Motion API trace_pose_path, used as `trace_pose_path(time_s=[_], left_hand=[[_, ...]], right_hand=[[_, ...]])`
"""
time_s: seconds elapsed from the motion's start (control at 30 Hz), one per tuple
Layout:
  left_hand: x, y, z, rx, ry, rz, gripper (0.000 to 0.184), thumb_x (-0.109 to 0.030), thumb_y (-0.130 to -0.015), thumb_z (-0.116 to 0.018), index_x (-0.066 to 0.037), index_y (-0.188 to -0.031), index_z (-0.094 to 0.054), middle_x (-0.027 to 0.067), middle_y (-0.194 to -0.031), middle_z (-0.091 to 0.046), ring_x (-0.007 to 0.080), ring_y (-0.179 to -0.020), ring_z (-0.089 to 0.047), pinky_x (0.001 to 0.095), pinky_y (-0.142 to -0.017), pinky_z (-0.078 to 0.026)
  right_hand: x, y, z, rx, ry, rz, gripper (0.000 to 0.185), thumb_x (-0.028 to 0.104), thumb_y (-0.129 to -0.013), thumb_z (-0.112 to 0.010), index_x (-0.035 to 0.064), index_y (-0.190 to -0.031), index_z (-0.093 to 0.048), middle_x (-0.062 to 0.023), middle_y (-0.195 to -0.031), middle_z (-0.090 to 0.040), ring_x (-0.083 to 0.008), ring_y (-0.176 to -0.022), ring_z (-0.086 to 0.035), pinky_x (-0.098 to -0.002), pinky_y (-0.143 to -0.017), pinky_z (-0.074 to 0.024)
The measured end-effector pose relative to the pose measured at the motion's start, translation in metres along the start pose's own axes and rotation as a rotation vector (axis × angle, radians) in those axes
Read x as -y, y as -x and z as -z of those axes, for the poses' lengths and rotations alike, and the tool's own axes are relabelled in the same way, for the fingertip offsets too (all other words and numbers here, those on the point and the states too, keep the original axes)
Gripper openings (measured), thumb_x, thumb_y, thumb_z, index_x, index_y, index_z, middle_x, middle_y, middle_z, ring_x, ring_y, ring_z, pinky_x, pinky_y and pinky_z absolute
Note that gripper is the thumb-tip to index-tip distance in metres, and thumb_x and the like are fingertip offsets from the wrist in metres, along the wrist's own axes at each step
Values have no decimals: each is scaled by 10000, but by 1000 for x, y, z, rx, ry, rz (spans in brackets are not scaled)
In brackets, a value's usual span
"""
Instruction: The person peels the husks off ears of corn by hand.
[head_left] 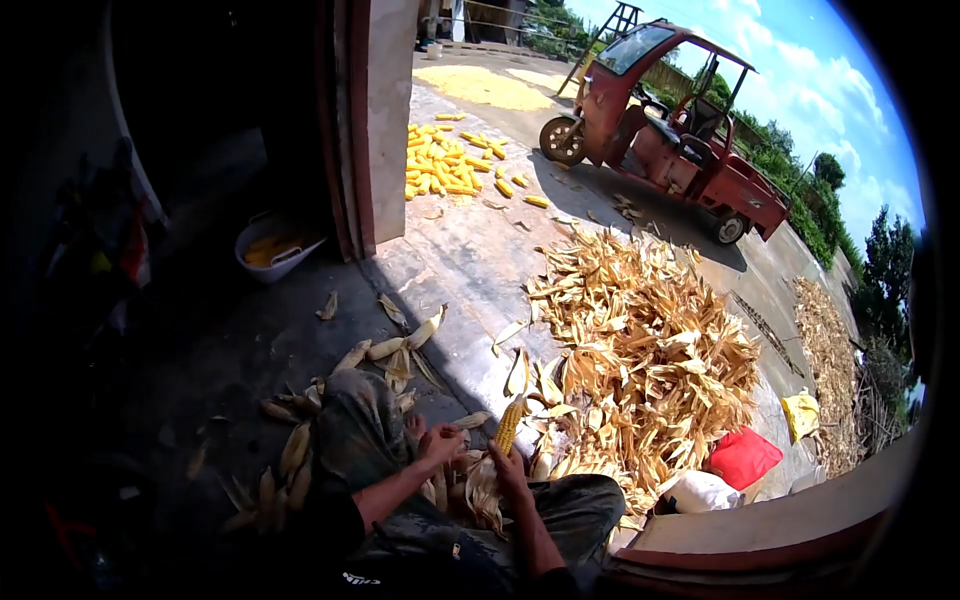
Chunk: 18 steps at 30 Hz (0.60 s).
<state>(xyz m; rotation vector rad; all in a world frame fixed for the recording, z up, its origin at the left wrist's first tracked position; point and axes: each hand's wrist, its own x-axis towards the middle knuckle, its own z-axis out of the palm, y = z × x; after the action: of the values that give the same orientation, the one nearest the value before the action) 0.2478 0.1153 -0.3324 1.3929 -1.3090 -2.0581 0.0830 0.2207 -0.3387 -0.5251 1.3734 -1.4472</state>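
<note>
A partly husked yellow corn cob (509, 425) points upward from my right hand (508, 468), whose fingers are wrapped round its lower end. Pale husk (484, 492) hangs below that hand between my legs. Just left of the cob is my left hand (440, 443), with its fingers drawn together; whatever they may hold is too small to make out. Unhusked cobs (294, 450) lie in the shade to the left, and more (388, 348) lie beyond my knee.
A large heap of dry husks (650, 350) spreads to the right. Bare yellow cobs (440, 160) are piled past the doorpost (385, 130). A white basket (277, 270) holds cobs at left. A red three-wheeler (660, 140) stands behind; a red bag (744, 458) lies right.
</note>
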Motion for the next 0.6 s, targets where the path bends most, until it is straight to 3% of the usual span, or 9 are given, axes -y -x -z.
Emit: trace_pose_path(time_s=[0.07,0.1,0.13,0.2,0.33,0.4,0.5,0.6], left_hand=[[7,-14,0,-330,-74,-419,398,-307,-831,-755,-21,-1062,-604,52,-927,-663,103,-814,-628,283,-714,-523],[12,-26,1,-129,142,-376,454,-333,-819,-768,-13,-1089,-592,54,-972,-647,117,-866,-614,301,-757,-514],[5,-20,-5,-117,141,-374,454,-333,-819,-768,-13,-1089,-592,54,-972,-647,117,-866,-614,301,-757,-514],[-24,10,-14,117,54,-176,509,-351,-809,-776,11,-1111,-584,46,-971,-637,132,-863,-602,302,-762,-505],[-22,21,-14,38,-104,-213,534,-400,-823,-746,20,-1107,-579,66,-966,-634,146,-878,-598,308,-743,-495],[-13,16,-17,-29,-193,-307,539,-426,-819,-740,18,-1075,-575,84,-938,-636,161,-859,-606,323,-723,-499],[-8,10,-22,-77,-212,-421,549,-409,-810,-753,27,-1073,-549,92,-899,-631,156,-822,-611,324,-697,-503],[-8,11,-24,30,-89,-408,503,-352,-797,-784,12,-1050,-547,36,-787,-626,145,-701,-615,305,-666,-523]], right_hand=[[0,6,-6,103,126,-11,268,304,-913,-664,52,-945,-581,34,-801,-585,-65,-692,-529,-239,-591,-422],[1,9,-10,152,218,-5,251,260,-900,-671,41,-983,-582,29,-821,-593,-70,-715,-538,-235,-616,-428],[13,16,-21,246,294,-71,276,234,-908,-660,26,-1062,-565,6,-879,-595,-78,-768,-546,-239,-663,-448],[10,26,-43,331,232,-31,331,220,-896,-664,1,-1119,-554,-19,-919,-608,-106,-825,-569,-256,-722,-473],[6,31,-53,360,202,-33,387,216,-889,-668,-14,-1176,-547,-44,-979,-618,-123,-880,-580,-268,-760,-480],[15,30,-53,355,208,-188,434,253,-891,-667,-12,-1210,-537,-65,-1035,-619,-123,-889,-582,-262,-772,-478],[-5,30,-45,361,123,-221,454,292,-916,-631,-6,-1240,-524,-74,-1079,-612,-130,-920,-579,-275,-800,-476],[-35,27,-46,391,90,-80,471,332,-934,-594,5,-1263,-513,-73,-1095,-612,-139,-951,-575,-289,-806,-474]])
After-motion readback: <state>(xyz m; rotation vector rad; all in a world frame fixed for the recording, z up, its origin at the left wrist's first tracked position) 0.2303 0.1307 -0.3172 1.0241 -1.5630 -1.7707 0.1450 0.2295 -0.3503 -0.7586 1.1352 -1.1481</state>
